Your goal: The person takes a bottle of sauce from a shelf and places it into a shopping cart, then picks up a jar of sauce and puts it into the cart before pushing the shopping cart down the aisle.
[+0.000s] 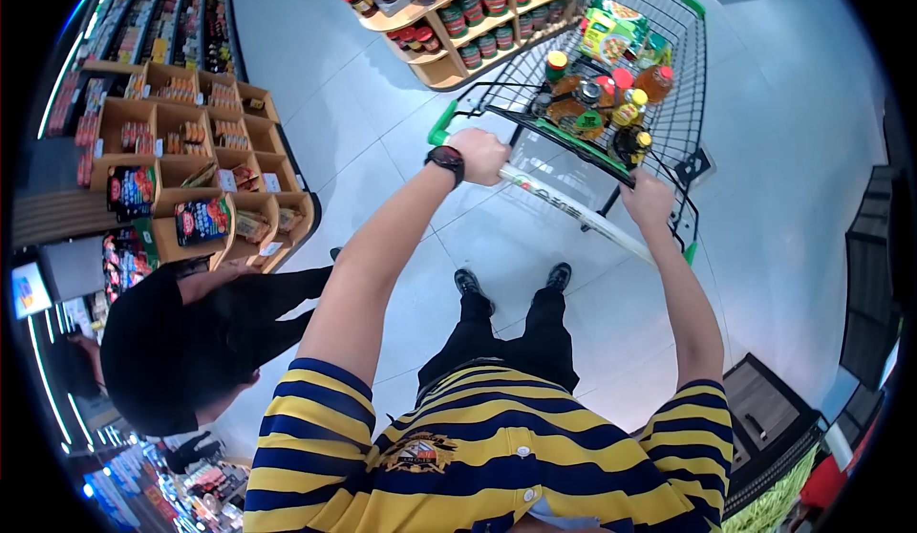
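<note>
A wire shopping cart [690, 84] with green corners stands in front of me. My left hand [480, 156], with a dark watch on its wrist, is closed around the left part of its white handle bar [564, 206]. My right hand [650, 199] reaches past the bar and is closed at the black rear rim of the basket; its fingertips are partly hidden. Inside the basket lie several bottles with red and yellow caps, among them a bottle of amber liquid [655, 82]. Behind them is a green-and-yellow packet [613, 34].
A rounded wooden shelf [444, 73] with red-lidded jars stands close to the cart's left side. Further left is a wooden display [177, 141] of packaged goods. A person in black [177, 347] bends over beside it. Dark cabinets [764, 409] stand at the right.
</note>
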Demonstrator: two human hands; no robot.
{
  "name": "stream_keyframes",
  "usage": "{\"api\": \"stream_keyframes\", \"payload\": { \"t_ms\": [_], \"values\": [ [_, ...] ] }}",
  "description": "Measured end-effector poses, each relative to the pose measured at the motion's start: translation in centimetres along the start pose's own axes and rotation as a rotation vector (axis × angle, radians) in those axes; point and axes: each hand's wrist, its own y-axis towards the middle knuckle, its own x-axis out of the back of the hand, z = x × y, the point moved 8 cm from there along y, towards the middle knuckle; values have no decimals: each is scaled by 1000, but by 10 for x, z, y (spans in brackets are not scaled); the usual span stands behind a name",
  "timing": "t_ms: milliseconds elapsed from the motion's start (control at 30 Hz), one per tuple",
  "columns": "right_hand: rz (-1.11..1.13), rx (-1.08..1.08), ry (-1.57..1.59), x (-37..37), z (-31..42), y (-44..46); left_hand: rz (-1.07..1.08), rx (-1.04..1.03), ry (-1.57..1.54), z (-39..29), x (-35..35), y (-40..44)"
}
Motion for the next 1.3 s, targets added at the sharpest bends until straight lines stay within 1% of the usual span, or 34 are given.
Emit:
{"api": "stream_keyframes", "payload": {
  "t_ms": [67,133,233,400,467,533,600,700,867,933,967,1033,1133,1300],
  "values": [
    [-43,30,6,4,-1,0,29,21,17,-2,4,2],
    [7,-28,-12,7,-1,4,32,33,41,0,2,5],
    [18,-37,27,2,-10,5,96,81,59,-3,4,10],
    [39,-59,72,2,-7,13,97,96,100,4,4,13],
    [28,-56,117,3,-18,12,80,102,116,-2,4,21],
    [30,-67,108,2,-22,14,16,58,100,-2,3,24],
    [77,-97,147,6,-24,18,26,64,117,0,4,27],
    [84,-108,182,0,-31,22,-28,23,107,-1,7,31],
    [75,-110,196,1,-24,26,-44,-7,103,6,7,36],
    [38,-123,173,2,-13,22,-71,-44,94,13,11,27],
    [28,-134,171,5,-5,19,1,-35,110,20,8,22],
    [-25,-162,160,7,7,23,-21,-62,105,29,14,14],
    [-5,-170,121,2,26,28,-59,-105,91,53,22,15],
    [-81,-152,99,-12,44,55,2,-122,45,92,28,30]
  ]
}}
